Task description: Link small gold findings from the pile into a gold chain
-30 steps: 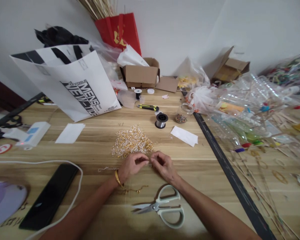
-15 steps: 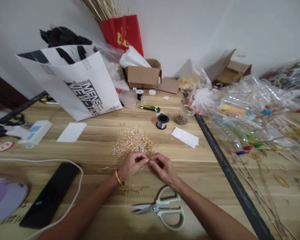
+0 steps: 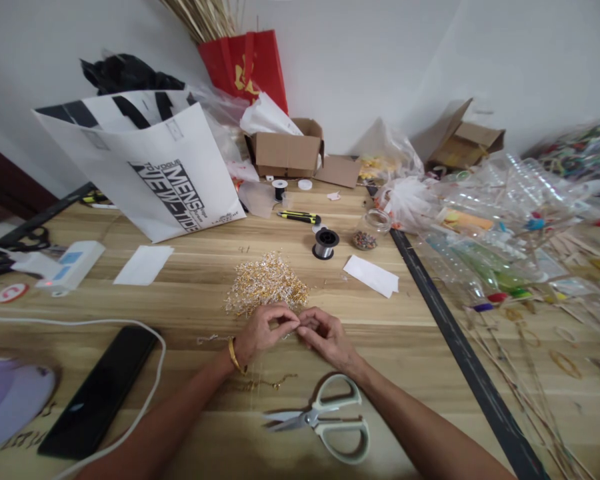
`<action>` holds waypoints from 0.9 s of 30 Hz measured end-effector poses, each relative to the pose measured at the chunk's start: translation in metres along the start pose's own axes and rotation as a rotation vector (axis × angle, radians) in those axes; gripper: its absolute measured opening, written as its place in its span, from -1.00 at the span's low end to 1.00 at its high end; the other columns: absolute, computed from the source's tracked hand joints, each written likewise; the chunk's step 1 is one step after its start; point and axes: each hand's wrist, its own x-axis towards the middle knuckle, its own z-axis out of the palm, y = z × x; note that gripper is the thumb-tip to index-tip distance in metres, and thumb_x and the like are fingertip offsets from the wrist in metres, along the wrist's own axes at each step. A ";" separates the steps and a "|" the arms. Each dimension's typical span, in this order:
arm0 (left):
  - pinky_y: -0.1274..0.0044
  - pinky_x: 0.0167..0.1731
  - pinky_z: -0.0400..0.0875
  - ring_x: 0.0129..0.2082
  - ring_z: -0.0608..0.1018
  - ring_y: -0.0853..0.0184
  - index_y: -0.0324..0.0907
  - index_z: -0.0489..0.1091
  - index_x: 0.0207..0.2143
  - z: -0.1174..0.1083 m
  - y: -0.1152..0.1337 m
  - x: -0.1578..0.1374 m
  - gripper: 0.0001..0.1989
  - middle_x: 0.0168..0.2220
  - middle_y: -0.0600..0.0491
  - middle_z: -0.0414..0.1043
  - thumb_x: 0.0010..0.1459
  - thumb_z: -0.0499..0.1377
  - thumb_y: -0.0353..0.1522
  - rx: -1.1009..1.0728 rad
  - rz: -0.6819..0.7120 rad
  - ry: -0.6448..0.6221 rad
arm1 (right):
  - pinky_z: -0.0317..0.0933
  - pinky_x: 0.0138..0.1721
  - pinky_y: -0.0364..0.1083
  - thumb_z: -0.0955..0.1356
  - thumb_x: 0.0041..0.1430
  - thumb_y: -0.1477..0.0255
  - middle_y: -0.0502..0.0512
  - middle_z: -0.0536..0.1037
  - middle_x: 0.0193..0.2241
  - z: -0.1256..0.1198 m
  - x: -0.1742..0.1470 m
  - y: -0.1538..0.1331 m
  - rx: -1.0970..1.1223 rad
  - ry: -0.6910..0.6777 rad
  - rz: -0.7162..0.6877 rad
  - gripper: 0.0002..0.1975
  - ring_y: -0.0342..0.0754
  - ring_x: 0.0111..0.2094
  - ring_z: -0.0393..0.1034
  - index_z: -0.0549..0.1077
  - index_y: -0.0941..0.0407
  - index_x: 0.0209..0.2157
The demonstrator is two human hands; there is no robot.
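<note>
My left hand point(image 3: 269, 328), with a gold bracelet point(image 3: 237, 355) at the wrist, is closed in a pinch. Its fingertips meet those of my right hand point(image 3: 325, 335), which is pinched as well. Whatever lies between them is too small to make out. Just beyond both hands spreads a heap of gold and clear beads point(image 3: 267, 283). To the left of my left hand lies a short silvery chain point(image 3: 210, 339). A gold chain point(image 3: 275, 383) rests nearer me, and below it are scissors point(image 3: 320, 417) with pale handles, blades apart and pointing left.
Behind the beads stand a wire spool point(image 3: 325, 244), a jar of small beads point(image 3: 367, 237) and a utility knife point(image 3: 299, 217). A phone point(image 3: 100, 393) and white cable point(image 3: 157, 380) lie left. A white bag point(image 3: 145, 173) stands back left; plastic bottles point(image 3: 460, 260) crowd the right.
Both hands stay in nearly the same place, fingertips together. The fingers have shifted very slightly; the things on the table have not moved.
</note>
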 end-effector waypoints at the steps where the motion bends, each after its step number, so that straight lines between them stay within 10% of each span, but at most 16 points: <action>1: 0.57 -0.38 0.32 -0.45 0.44 0.39 -0.24 0.46 -0.46 0.001 -0.001 0.000 -0.83 -0.49 0.04 0.44 0.08 0.16 -0.33 -0.001 0.016 0.002 | 0.14 -0.55 -0.21 0.35 0.09 0.25 -0.01 0.38 -0.55 0.000 0.000 0.001 0.010 -0.005 -0.003 -0.73 -0.20 -0.56 0.22 0.37 0.18 -0.29; 27: 0.58 -0.38 0.29 -0.44 0.42 0.39 -0.23 0.42 -0.46 0.000 -0.003 0.002 -0.85 -0.49 0.04 0.40 0.12 0.11 -0.40 0.192 0.131 0.005 | 0.11 -0.48 -0.16 0.30 0.16 0.44 0.03 0.37 -0.52 -0.001 -0.002 0.001 -0.522 0.153 -0.320 -0.89 -0.13 -0.50 0.24 0.43 0.12 -0.42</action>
